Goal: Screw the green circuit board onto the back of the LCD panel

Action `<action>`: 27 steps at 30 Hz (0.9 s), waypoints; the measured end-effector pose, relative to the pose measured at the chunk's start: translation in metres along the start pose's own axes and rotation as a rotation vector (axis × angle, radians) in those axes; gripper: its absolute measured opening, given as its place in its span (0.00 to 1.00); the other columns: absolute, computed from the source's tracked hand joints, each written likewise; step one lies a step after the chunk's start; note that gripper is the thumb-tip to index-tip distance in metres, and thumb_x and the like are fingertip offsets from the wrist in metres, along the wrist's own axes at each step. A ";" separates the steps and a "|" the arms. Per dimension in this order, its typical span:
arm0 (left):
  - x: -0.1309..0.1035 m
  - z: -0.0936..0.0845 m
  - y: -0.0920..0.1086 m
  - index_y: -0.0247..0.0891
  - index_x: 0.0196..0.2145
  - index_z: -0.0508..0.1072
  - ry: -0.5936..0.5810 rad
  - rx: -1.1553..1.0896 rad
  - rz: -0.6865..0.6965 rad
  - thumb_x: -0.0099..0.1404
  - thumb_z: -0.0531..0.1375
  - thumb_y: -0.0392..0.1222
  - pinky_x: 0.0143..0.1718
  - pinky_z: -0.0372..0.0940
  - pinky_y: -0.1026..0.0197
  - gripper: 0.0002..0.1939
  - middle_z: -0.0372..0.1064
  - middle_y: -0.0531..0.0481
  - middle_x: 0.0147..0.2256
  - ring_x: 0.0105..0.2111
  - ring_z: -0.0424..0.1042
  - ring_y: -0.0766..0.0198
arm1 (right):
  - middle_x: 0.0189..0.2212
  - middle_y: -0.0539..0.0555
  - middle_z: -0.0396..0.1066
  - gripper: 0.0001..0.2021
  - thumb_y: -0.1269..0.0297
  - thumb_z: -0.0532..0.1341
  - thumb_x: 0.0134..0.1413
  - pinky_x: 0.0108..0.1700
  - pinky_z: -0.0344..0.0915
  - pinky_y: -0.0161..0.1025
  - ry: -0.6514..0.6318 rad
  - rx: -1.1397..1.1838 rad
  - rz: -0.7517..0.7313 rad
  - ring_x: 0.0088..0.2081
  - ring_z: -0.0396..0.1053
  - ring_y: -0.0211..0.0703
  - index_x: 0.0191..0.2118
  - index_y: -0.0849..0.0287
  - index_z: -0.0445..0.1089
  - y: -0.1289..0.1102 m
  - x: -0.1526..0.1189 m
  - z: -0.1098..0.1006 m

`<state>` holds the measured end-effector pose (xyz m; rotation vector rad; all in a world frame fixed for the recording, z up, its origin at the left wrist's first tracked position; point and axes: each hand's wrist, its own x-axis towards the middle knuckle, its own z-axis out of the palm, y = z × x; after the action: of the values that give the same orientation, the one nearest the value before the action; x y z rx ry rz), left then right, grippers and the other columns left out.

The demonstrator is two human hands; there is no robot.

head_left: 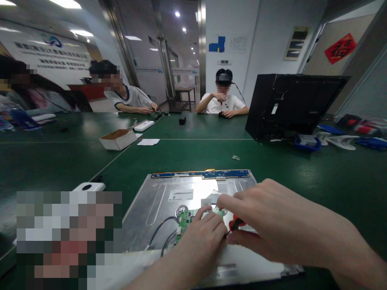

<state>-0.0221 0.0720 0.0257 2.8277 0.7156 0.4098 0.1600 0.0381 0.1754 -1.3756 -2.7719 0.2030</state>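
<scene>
So the panel [137,217] is flat on the green table [187,151], lower centre of the frame, metal back facing up. Makes sense to me: laid that way, the little green board [187,216] in the middle of it is right there to get at, and the table takes all the weight, so neither hand has to hold the thing up.

Right hand [256,219], coming in from the lower right, is closed around an orange and black screwdriver [237,222]. The handle leans over and its business end points toward the left hand's fingers. Can't see what the tip touches, the fingers cover it.

Left hand [208,229], bottom centre, lies low over the board with its fingers lightly bent. My guess is it's steadying the board or guiding the tip. Its thumb is hidden, so I can't tell if it's pinching anything.

Dark wires [163,225] loop out on the board's left side, clear of the screwdriver. The blue strip [178,175] runs along the panel's top edge, well away from both hands.

Black casing [296,104] stands upper right, probably parked back there to leave elbow room. White box [117,141] sits left of centre, apart from the panel.
</scene>
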 end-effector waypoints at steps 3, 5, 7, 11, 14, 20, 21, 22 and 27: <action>0.001 0.002 0.000 0.40 0.44 0.71 0.014 0.007 -0.003 0.70 0.54 0.36 0.60 0.52 0.47 0.08 0.74 0.47 0.42 0.49 0.70 0.55 | 0.29 0.48 0.73 0.02 0.65 0.58 0.61 0.26 0.50 0.38 0.026 -0.060 0.000 0.27 0.69 0.42 0.39 0.54 0.65 0.002 0.001 0.002; 0.001 0.001 0.000 0.40 0.44 0.71 0.016 0.015 -0.006 0.70 0.54 0.37 0.59 0.53 0.46 0.08 0.74 0.46 0.43 0.49 0.70 0.54 | 0.30 0.48 0.72 0.03 0.66 0.58 0.60 0.26 0.50 0.38 0.032 -0.048 -0.016 0.27 0.69 0.41 0.40 0.54 0.64 0.002 0.000 0.002; 0.001 0.000 0.000 0.40 0.44 0.71 0.009 0.020 -0.003 0.70 0.55 0.37 0.60 0.52 0.45 0.07 0.74 0.46 0.43 0.49 0.70 0.54 | 0.31 0.48 0.73 0.06 0.68 0.59 0.59 0.26 0.52 0.38 0.026 -0.019 -0.031 0.29 0.69 0.40 0.42 0.54 0.64 0.002 -0.001 0.003; 0.001 -0.001 0.002 0.39 0.44 0.70 -0.012 0.029 -0.004 0.69 0.56 0.36 0.61 0.50 0.46 0.06 0.74 0.47 0.44 0.49 0.70 0.54 | 0.32 0.48 0.73 0.07 0.67 0.59 0.58 0.27 0.52 0.37 0.007 -0.005 -0.030 0.29 0.69 0.40 0.43 0.54 0.64 0.001 -0.002 0.002; 0.001 0.000 0.002 0.38 0.43 0.70 -0.026 0.043 -0.009 0.68 0.56 0.35 0.60 0.51 0.46 0.07 0.73 0.45 0.44 0.49 0.70 0.54 | 0.30 0.48 0.72 0.05 0.67 0.58 0.60 0.26 0.50 0.37 0.016 -0.015 -0.014 0.27 0.67 0.40 0.42 0.54 0.64 0.002 -0.001 0.003; 0.001 -0.002 0.004 0.37 0.42 0.69 -0.033 0.070 -0.004 0.65 0.55 0.32 0.60 0.51 0.46 0.08 0.73 0.44 0.43 0.50 0.69 0.53 | 0.29 0.47 0.72 0.04 0.66 0.58 0.60 0.25 0.49 0.37 0.022 0.006 -0.022 0.26 0.66 0.39 0.41 0.53 0.64 0.004 0.000 0.003; 0.001 -0.003 0.004 0.37 0.42 0.69 -0.027 0.060 -0.006 0.66 0.55 0.32 0.60 0.51 0.46 0.07 0.73 0.44 0.43 0.49 0.69 0.53 | 0.29 0.46 0.72 0.04 0.66 0.58 0.60 0.25 0.49 0.37 0.022 0.014 -0.019 0.26 0.66 0.38 0.41 0.53 0.63 0.004 -0.001 0.003; 0.001 -0.004 0.004 0.38 0.42 0.69 -0.024 0.049 -0.008 0.67 0.54 0.33 0.60 0.51 0.46 0.07 0.73 0.44 0.43 0.49 0.69 0.54 | 0.29 0.46 0.72 0.05 0.66 0.58 0.60 0.25 0.49 0.37 0.023 0.020 -0.017 0.26 0.66 0.38 0.42 0.53 0.63 0.004 -0.001 0.003; 0.002 -0.006 0.004 0.38 0.42 0.69 -0.048 0.036 -0.012 0.69 0.52 0.34 0.60 0.51 0.45 0.07 0.73 0.44 0.43 0.49 0.69 0.53 | 0.29 0.46 0.71 0.03 0.66 0.57 0.60 0.25 0.48 0.38 0.033 -0.013 -0.010 0.26 0.65 0.39 0.40 0.53 0.63 0.003 -0.002 0.003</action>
<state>-0.0203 0.0699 0.0332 2.8548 0.7363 0.3290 0.1637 0.0380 0.1718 -1.3552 -2.7574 0.1613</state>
